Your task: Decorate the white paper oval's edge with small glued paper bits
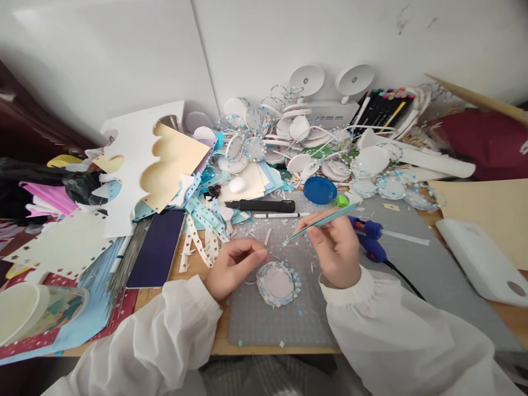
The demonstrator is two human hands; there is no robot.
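Observation:
My right hand (338, 250) is closed around a pair of teal tweezers (324, 221), their tips pointing left and down above the cutting mat. A tiny pale bit seems to be at the tips. Below them lies a round white paper disc (281, 283), its rim dotted with small blue and white pieces. Just up and left of this disc, my left hand (237, 267) has thumb and forefinger pinched together. What it holds, if anything, is too small to name. A thin white strand shows between that hand and the disc.
Grey cutting mat (251, 324) scattered with paper scraps. A blue glue gun (371, 236) with its cord sits right. Beyond are a black craft knife (268, 205), pen (280, 215) and blue lid (320, 190). Decorated discs (256, 148) pile up behind; a phone (155, 250) and cup (39, 313) stand left.

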